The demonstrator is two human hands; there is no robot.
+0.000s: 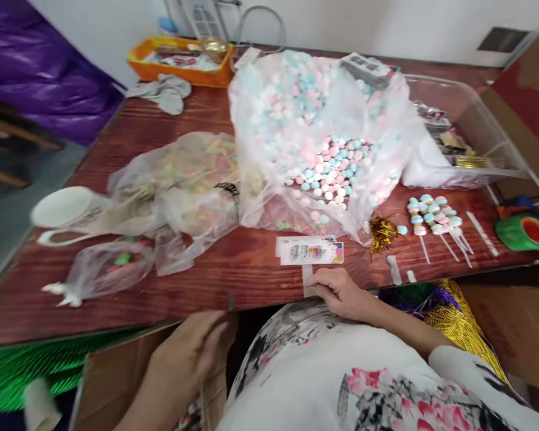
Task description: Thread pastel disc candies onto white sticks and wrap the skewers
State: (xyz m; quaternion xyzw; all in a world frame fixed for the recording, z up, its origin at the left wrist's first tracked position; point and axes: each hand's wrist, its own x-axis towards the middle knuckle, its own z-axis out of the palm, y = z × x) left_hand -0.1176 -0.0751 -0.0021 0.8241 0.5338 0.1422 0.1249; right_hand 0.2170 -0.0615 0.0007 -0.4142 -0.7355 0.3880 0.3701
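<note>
My right hand (341,292) is at the front edge of the table, its thumb and fingers closed on the end of a whitish, see-through strip (307,276). Just beyond that strip lie printed white labels (312,254), overlapping each other. My left hand (195,350) hangs below the table edge, over an open cardboard box (112,377); motion smears its fingers, and I cannot make out anything in it. Past the labels spreads a large clear plastic bag (269,161) of pink, white and blue round candies (335,170).
Candy sticks (435,218) lie at the right, near gold tinsel (383,232) and a green tape roll (523,231). A clear bin (462,90) and an orange tray (179,72) stand behind. At left are a white mug (65,206) and knotted plastic bags (179,179).
</note>
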